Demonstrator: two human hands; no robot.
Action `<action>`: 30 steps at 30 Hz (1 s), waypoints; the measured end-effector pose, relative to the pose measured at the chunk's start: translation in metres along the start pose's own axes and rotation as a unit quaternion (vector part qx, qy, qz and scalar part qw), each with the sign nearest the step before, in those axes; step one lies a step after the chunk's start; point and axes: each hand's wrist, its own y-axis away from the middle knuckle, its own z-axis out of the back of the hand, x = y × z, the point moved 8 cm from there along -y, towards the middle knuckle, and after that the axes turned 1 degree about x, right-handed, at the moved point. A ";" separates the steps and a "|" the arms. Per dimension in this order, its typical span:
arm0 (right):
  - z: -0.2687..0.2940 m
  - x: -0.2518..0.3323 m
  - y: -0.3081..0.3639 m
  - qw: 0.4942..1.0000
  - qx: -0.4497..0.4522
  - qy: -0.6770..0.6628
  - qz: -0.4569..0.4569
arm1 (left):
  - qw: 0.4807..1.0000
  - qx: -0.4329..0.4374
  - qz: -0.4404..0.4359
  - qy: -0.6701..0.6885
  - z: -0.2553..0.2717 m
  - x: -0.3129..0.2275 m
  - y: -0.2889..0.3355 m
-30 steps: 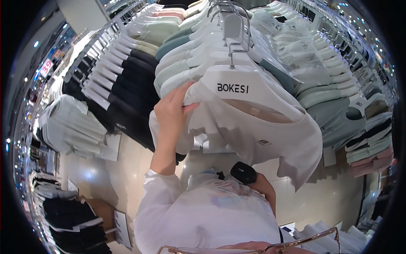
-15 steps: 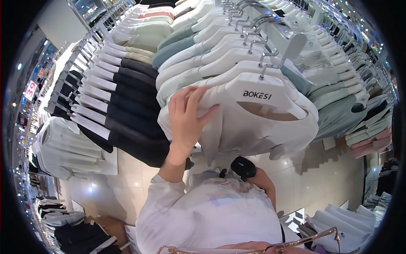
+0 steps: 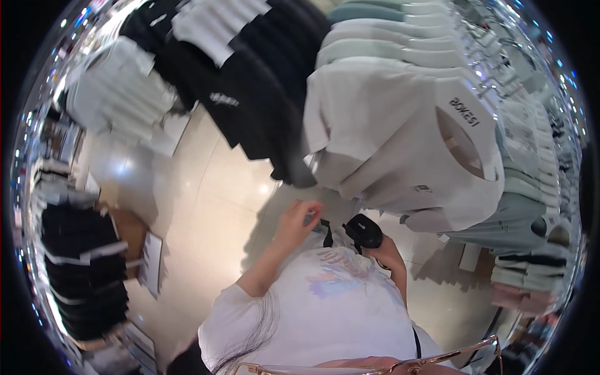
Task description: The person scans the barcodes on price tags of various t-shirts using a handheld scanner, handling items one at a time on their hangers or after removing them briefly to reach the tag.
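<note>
My left hand [image 3: 299,225] is in front of my body, away from the clothes, its fingers curled in. A small greyish patch shows between them, but I cannot make out whether it is a held thing. Lower right of centre, my right hand [image 3: 386,251] is closed around a black rounded case [image 3: 364,231], and the case partly hides the fingers. A short dark strap [image 3: 327,234] hangs between the two hands. Ahead to the right, a white T-shirt [image 3: 375,125] hangs on a white hanger [image 3: 464,106] at the front of a rail.
Black shirts [image 3: 256,94] hang left of the white one, with grey-green shirts [image 3: 500,219] at the right. Further left are pale shirts [image 3: 119,94]. Dark folded clothes [image 3: 84,256] and a brown box [image 3: 130,234] stand at the lower left. Pale tiles [image 3: 200,206] cover the floor.
My left hand has let go of the white T-shirt's shoulder and come down near my body. The view has turned left and down. My right hand still holds the black case.
</note>
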 end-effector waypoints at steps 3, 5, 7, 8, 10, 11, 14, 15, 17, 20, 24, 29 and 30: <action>-0.012 -0.002 0.003 0.999 0.037 0.014 -0.001 | 0.996 -0.020 0.067 -0.055 0.015 0.022 0.052; -0.026 0.002 0.002 0.998 0.063 0.019 -0.005 | 0.994 -0.051 0.079 -0.055 0.028 0.024 0.074; -0.044 0.008 -0.001 0.992 0.084 0.090 0.033 | 0.990 -0.085 0.092 -0.060 0.039 0.025 0.095; -0.053 0.012 -0.002 0.987 0.091 0.123 0.052 | 0.989 -0.090 0.102 -0.065 0.042 0.024 0.104; -0.074 0.028 0.002 0.986 0.103 0.098 0.085 | 0.983 -0.110 0.136 -0.054 0.049 0.027 0.120; -0.084 0.038 0.004 0.983 0.119 0.115 0.075 | 0.983 -0.108 0.137 -0.051 0.051 0.028 0.125; -0.110 0.049 0.008 0.979 0.138 0.126 0.077 | 0.985 -0.104 0.126 -0.054 0.064 0.037 0.132; -0.119 0.052 0.008 0.979 0.142 0.118 0.091 | 0.986 -0.102 0.125 -0.051 0.070 0.042 0.131; -0.131 0.048 0.004 0.982 0.117 0.110 0.096 | 0.989 -0.070 0.123 -0.044 0.083 0.058 0.124; -0.152 0.057 -0.006 0.988 0.074 0.098 0.094 | 0.993 -0.033 0.109 -0.019 0.110 0.077 0.110; -0.194 0.082 -0.028 0.986 0.005 0.161 0.046 | 0.997 0.021 0.059 -0.050 0.166 0.113 0.091; -0.258 0.100 -0.054 0.997 0.013 0.080 0.011 | 0.996 -0.013 0.052 -0.078 0.253 0.171 0.067; -0.268 0.112 -0.057 0.995 0.011 0.094 0.025 | 0.995 -0.021 0.059 -0.078 0.267 0.181 0.061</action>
